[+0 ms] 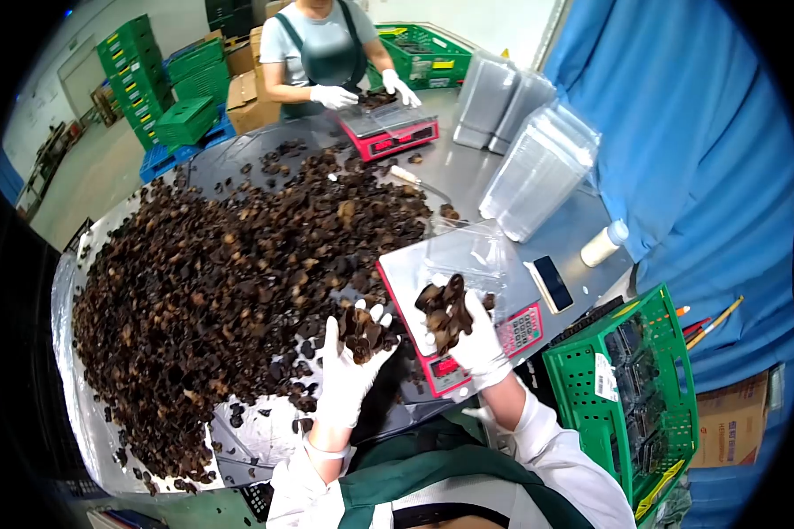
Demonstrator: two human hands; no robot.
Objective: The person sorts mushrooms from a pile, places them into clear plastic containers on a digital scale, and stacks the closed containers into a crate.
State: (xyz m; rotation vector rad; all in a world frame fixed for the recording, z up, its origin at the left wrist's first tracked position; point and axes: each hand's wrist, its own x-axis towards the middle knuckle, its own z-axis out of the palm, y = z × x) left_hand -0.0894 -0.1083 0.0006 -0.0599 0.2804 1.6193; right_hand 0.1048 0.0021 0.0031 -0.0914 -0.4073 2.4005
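My left hand (pixel 348 366), in a white glove, is cupped palm up around a clump of dark brown mushroom-like pieces (pixel 362 333), at the right edge of a large pile (pixel 238 273). My right hand (pixel 476 339), also gloved, holds another dark clump (pixel 445 316) above a red and white scale (pixel 397 271). On that scale's plate lies an open clear plastic container (pixel 468 257), just beyond my right hand. The scale's keypad (pixel 520 330) shows to the right of my right hand.
Across the table, a co-worker (pixel 322 53) has gloved hands at another red scale (pixel 393 139). Stacked clear containers (pixel 538 167), a knife (pixel 406 175), a phone (pixel 552 282) and a white bottle (pixel 603 244) lie on the table. A green crate (pixel 582 388) holds packed boxes at the right.
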